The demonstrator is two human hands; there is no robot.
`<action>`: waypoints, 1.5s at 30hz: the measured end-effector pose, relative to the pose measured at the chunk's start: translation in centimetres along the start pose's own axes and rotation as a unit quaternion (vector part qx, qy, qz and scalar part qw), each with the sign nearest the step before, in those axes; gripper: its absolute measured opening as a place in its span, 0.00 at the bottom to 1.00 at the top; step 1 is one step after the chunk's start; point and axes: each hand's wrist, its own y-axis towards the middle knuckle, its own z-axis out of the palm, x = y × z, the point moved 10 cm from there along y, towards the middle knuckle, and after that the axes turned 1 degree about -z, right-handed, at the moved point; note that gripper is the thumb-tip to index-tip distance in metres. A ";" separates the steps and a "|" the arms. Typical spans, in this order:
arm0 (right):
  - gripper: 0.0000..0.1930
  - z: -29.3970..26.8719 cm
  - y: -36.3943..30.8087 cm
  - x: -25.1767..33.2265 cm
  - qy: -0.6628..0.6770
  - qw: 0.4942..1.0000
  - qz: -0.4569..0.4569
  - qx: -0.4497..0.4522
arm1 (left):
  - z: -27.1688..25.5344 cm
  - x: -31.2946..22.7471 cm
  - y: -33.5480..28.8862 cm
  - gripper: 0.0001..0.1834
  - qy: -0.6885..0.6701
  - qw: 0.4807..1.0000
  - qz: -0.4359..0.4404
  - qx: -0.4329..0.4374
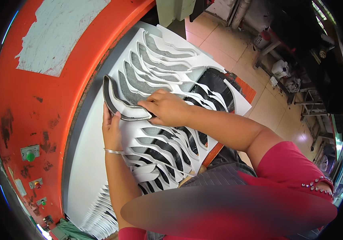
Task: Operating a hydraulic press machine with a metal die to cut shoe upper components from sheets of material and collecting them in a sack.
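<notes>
A curved metal cutting die (120,107), with a dark rim and a white inside, lies at the edge of a white sheet (95,148) cut through with curved openings. My left hand (112,127) is closed on the die's near left side, thumb on the rim and fingers along the outer edge. At the die's right end my right hand (167,107) grips with thumb and fingers; some of its fingertips are hidden. Thin wavy white strips of the cut sheet (147,86) spread beyond and beside the die. Grey and black surface shows through the gaps.
An orange press (39,104) with a green button (30,155) and a red button (38,185) rises on the left. Stacked white cut pieces (99,212) stand at the near left. Tiled floor (235,44) and a dark bench (303,60) lie to the right.
</notes>
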 end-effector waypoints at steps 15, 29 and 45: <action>0.34 0.9 2.4 1.8 -0.027 0.998 0.027 0.054 | -6.3 -0.3 -1.0 0.32 0.107 0.988 0.088 -0.063; 0.21 1.2 10.1 35.7 0.137 0.953 -0.262 -0.067 | -54.3 -5.3 -46.7 0.30 0.185 0.571 0.124 -0.791; 0.19 8.6 -9.6 28.2 0.003 0.927 -0.133 0.350 | -10.2 -0.1 -39.0 0.08 0.311 0.924 0.148 -0.168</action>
